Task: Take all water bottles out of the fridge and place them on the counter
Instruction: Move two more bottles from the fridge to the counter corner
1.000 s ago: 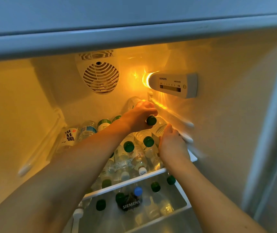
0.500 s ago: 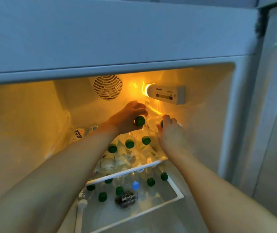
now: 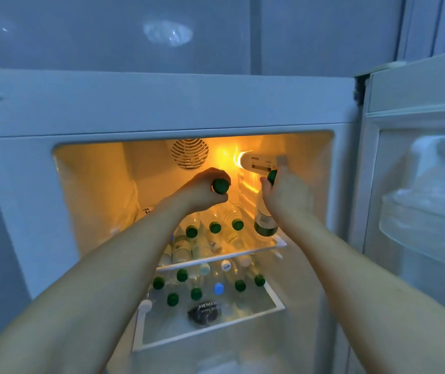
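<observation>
Open fridge [image 3: 162, 109], lit interior, glass shelf [image 3: 224, 256], stacked bottles [image 3: 214, 228]

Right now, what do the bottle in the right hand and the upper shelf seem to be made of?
Bottle in the right hand: probably clear thin plastic, as light passes through its body; the green cap looks like matte plastic. Upper shelf: apparently clear glass with a white, likely plastic, edge, since the bottles below show through it.

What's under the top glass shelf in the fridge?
Under the top shelf, more bottles lie on the lower shelf: mostly green caps, one blue cap, some white caps. The person's arms hide the shelf's sides; the back can't be seen.
</observation>
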Tool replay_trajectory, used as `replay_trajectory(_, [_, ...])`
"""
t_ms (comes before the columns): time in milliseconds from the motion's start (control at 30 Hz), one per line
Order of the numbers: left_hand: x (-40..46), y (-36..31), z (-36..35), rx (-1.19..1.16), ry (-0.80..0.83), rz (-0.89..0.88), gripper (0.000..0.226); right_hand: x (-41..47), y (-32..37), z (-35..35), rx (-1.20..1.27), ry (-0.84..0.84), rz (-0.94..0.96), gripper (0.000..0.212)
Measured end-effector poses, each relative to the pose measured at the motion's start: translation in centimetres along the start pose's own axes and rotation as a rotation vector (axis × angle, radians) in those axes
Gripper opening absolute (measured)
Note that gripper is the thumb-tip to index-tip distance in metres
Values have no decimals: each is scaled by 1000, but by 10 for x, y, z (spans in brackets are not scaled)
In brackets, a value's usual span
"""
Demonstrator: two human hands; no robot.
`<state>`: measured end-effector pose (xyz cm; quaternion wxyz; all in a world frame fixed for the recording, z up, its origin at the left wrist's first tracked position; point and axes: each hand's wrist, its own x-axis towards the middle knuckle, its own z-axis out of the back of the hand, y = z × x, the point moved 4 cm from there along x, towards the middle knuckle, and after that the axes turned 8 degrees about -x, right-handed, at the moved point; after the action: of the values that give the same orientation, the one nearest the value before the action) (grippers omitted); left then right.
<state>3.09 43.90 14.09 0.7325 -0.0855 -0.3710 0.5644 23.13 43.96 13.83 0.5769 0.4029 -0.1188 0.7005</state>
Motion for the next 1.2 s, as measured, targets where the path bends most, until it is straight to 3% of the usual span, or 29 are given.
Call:
replay_trajectory(233, [-53,-29,16,-97,-119,52,25,-12,13,56,70,-17,2,33])
replay_trajectory(400, [-90,-45,33,-252,-232,222,15,-26,26,79,84,41,59,26])
replay_trajectory(600, [-144,-48,57,-388,-251,524,12,-47,44,80,75,222,142,24])
replay_trajectory(733, [-182,-44,62,-438,-239,668,24,-68,54,70,83,399,161,30])
replay_trajectory(1000, [-277,-15,24,-563,-295,842,23,-148,57,25,256,650,114,30])
replay_trajectory(1200, [-356,19,-4,-614,-326,978,21,-213,79,-4,231,789,218,28])
